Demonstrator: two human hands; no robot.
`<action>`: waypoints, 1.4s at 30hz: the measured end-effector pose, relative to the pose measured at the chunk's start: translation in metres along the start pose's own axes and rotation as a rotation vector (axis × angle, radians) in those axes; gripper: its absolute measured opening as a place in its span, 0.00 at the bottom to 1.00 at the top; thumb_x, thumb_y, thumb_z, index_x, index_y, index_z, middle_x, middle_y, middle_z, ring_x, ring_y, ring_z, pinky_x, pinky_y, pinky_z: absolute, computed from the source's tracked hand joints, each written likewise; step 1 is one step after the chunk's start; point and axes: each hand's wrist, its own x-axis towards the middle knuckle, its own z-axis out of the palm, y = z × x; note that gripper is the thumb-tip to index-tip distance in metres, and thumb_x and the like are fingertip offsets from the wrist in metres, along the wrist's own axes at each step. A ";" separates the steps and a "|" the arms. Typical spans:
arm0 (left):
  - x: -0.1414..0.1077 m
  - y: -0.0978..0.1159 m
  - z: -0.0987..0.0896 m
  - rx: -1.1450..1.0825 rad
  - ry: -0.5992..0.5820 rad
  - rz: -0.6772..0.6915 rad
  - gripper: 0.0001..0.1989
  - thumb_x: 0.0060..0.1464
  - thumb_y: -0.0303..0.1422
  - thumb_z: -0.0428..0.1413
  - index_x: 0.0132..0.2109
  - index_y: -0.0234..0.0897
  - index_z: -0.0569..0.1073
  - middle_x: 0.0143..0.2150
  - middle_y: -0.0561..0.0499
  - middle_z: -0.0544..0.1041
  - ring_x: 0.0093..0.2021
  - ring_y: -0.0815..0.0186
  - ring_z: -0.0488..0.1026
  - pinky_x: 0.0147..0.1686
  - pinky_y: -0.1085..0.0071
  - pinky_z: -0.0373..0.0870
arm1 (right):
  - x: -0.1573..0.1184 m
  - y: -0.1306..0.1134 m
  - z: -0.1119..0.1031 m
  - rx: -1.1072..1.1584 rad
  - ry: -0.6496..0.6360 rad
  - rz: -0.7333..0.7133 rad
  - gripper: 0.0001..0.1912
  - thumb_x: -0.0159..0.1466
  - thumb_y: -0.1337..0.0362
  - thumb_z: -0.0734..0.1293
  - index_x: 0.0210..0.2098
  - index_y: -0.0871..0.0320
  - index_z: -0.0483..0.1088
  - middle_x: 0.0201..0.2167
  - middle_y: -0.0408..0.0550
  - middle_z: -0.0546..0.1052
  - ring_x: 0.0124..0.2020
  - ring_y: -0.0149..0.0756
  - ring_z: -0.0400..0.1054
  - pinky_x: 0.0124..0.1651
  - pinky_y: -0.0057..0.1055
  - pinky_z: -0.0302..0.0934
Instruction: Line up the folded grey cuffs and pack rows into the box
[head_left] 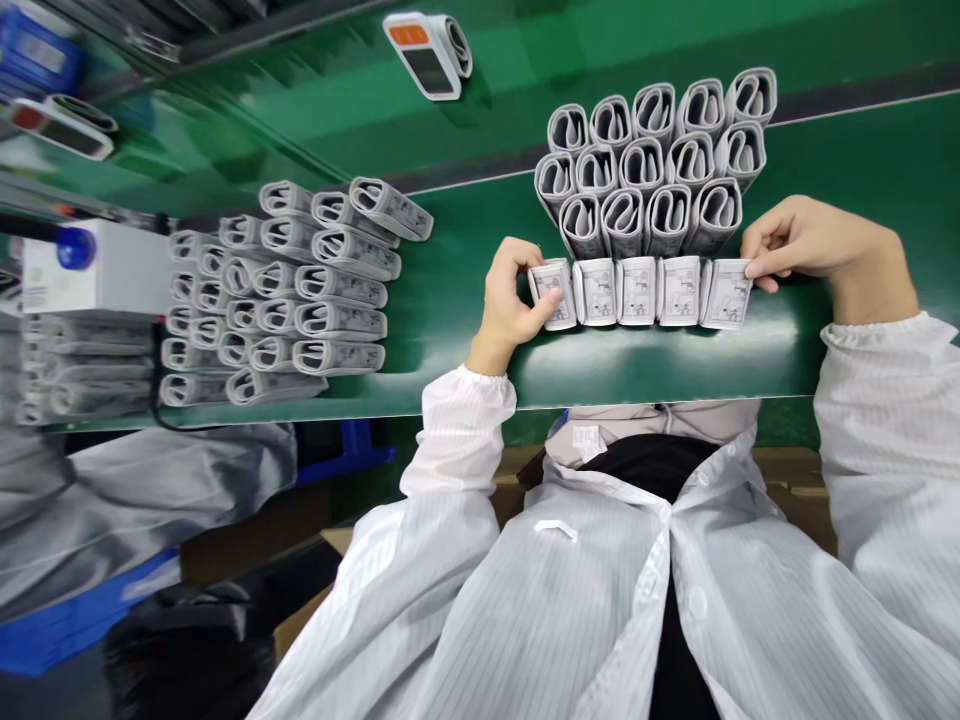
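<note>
Several rolled grey blood pressure cuffs stand side by side in a front row on the green bench, their printed faces toward me. My left hand closes on the leftmost cuff, thumb on its printed front. At the other end, my right hand pinches the upper right edge of the rightmost cuff between thumb and fingers. Directly behind the row, more rolled cuffs are grouped in rows, their spiral ends showing.
To the left lie stacked rolled cuffs, beside a white box with a blue knob. A blood pressure monitor with an orange panel rests at the back; another monitor is at far left. A person's grey sleeve shows at left.
</note>
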 end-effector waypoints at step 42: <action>-0.005 -0.014 0.007 0.019 0.230 -0.043 0.39 0.61 0.78 0.54 0.45 0.45 0.67 0.43 0.52 0.67 0.44 0.60 0.75 0.51 0.55 0.78 | 0.000 0.004 -0.004 -0.012 -0.037 0.000 0.30 0.63 0.41 0.87 0.29 0.62 0.82 0.20 0.44 0.80 0.20 0.21 0.67 0.22 0.25 0.54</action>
